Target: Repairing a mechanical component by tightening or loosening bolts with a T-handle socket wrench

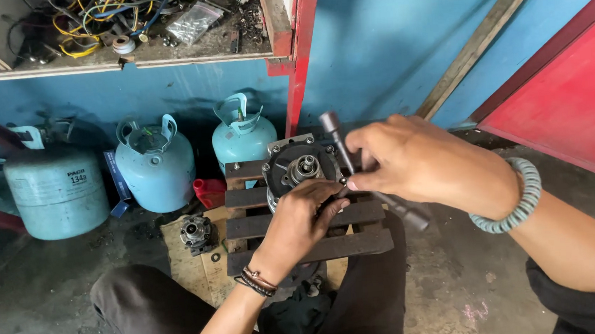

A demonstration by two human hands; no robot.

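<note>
At the centre of the frame the compressor [302, 168] is cast metal, dull grey with a brighter machined hub, and the T-shaped socket wrench [342, 150] crossing it is dark, matt steel. They sit on a slatted wooden stand [357, 215] of rough, oil-darkened boards over a scrap of brown cardboard [191, 265], on a rough, stained concrete floor [35, 304]. At the left the gas cylinders [154, 166] are painted metal, pale blue and scuffed.
</note>
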